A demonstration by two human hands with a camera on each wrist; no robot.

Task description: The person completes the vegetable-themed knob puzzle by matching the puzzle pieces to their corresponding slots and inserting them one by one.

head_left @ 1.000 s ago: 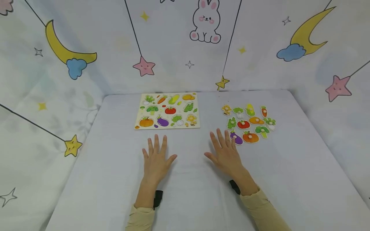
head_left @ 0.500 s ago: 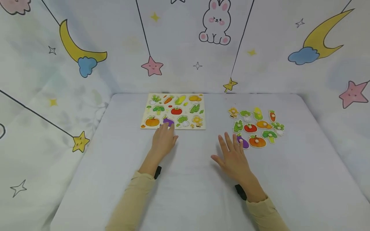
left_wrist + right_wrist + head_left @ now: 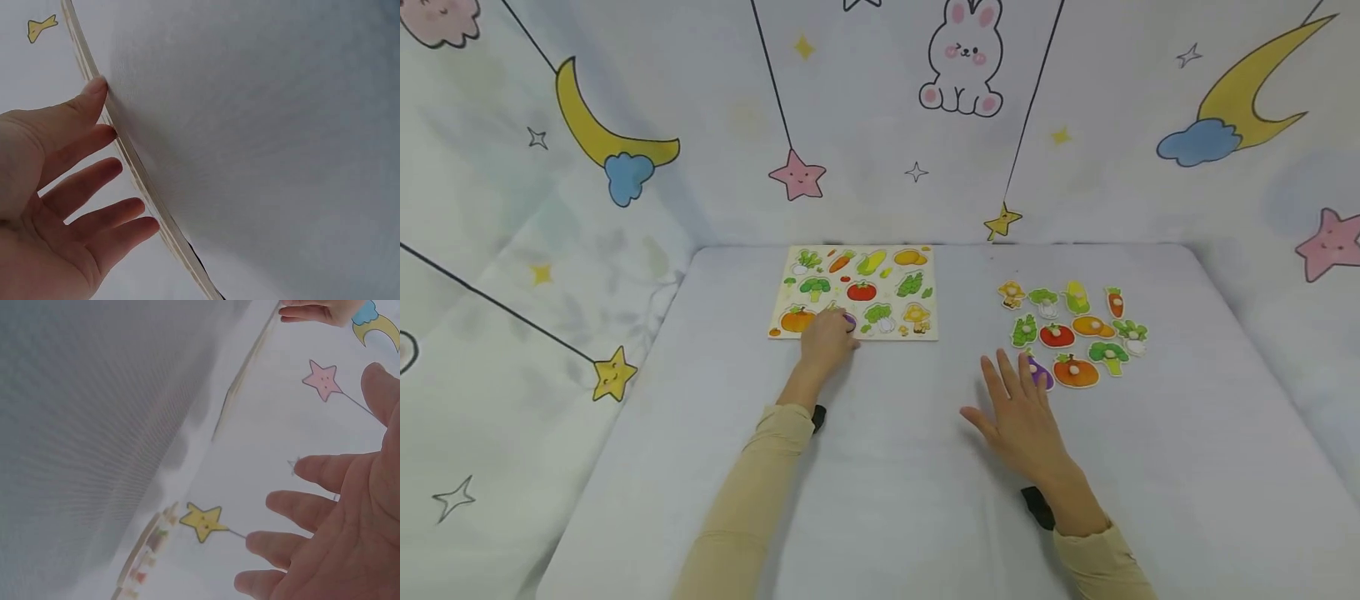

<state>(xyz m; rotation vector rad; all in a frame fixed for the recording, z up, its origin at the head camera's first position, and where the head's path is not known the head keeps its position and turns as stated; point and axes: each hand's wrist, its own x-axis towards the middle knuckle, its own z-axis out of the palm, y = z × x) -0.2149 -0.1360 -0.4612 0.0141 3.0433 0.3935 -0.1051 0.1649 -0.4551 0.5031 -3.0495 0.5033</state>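
A cream wooden puzzle board (image 3: 844,278) printed with vegetables lies flat at the far side of the table. My left hand (image 3: 827,340) is at its front edge, covering part of the pumpkin and eggplant pictures. In the left wrist view, the thumb (image 3: 95,87) and index finger reach the board's edge, with the other fingers loosely bent beside it. My right hand (image 3: 1022,421) rests palm down with fingers spread, holding nothing. Its fingertips overlap the eggplant piece (image 3: 1041,375), which has a small knob. The pumpkin piece (image 3: 1076,372) lies just right of that.
Several more knobbed vegetable pieces lie loose right of the board, among them a tomato (image 3: 1057,335), broccoli (image 3: 1108,357), corn (image 3: 1077,297) and carrot (image 3: 1116,302). A white cloth (image 3: 880,467) covers the table. Behind it hangs a printed backdrop (image 3: 865,100).
My left hand has moved forward from the bare cloth to the board's front edge, its fingers bending down. The right hand stays spread beside the pieces. The head view has shifted slightly.
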